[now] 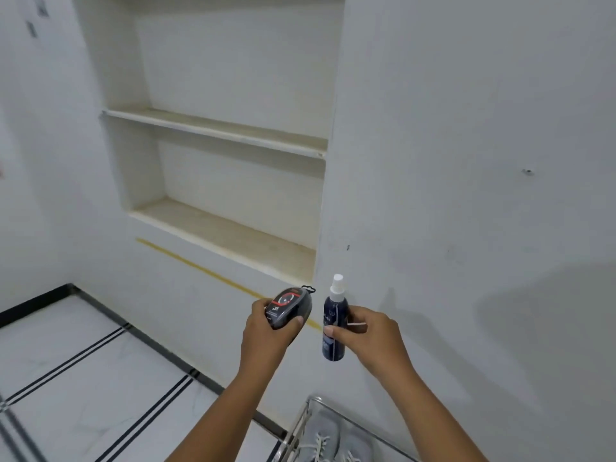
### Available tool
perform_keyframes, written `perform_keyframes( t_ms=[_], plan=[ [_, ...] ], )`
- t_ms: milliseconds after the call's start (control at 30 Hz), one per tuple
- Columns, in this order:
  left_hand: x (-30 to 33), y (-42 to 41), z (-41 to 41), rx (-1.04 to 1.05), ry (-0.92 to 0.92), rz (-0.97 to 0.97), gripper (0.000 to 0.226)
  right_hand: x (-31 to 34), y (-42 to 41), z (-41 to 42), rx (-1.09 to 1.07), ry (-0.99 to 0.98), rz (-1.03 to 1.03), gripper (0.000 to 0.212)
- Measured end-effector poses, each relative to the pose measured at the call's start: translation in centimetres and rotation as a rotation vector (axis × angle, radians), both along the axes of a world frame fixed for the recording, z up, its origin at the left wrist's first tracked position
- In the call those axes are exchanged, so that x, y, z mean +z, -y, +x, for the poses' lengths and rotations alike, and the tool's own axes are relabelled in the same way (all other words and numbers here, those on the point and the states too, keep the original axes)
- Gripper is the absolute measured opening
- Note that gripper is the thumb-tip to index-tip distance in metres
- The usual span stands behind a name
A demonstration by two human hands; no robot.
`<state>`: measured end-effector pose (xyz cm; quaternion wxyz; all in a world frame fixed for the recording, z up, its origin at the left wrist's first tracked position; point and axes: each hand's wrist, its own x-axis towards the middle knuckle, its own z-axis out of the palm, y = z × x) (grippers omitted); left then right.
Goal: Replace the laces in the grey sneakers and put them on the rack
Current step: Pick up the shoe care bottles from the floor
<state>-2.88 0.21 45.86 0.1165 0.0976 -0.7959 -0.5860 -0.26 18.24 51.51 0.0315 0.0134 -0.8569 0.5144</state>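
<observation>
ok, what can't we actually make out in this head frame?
- Sneakers: toes cut off by the bottom edge; lacing only partly visible.
- Rack: only one corner in frame.
- Bottle label: blurred, part covered by the right hand.
- Case text in the left hand: too small to read.

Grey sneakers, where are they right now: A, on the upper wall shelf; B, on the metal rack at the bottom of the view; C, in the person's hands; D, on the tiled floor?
B: the grey sneakers with white laces sit on the metal rack, while the hands hold other items.
</observation>
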Motion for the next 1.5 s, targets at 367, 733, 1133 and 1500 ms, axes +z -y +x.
perform_keyframes(
  t_ms=[367, 733, 1133, 1500],
  plan=[
    [-3.9, 6.8, -17.6, 0.017, 0.050, -0.032, 0.052, -5.8, 8.2, -16.6, -0.103, 0.029, -0.095, 0.029],
    [-8.8, 8.2, -35.1, -0.061, 0.070, -0.233, 0.059, -11.3, 14.3, -32.0, -0.382, 0.018, -0.170, 0.034],
    [-12.1, 5.5, -40.9, -0.120, -0.074, -0.522, 0.060, -15.5, 12.8, -38.2, -0.607, -0.074, 0.015, 0.030],
    [-12.7, 8.8, -41.2, -0.440, -0.064, -0.247, 0.070, -17.9, 12.8, -38.4, -0.605, -0.118, 0.008, 0.053]
  ],
)
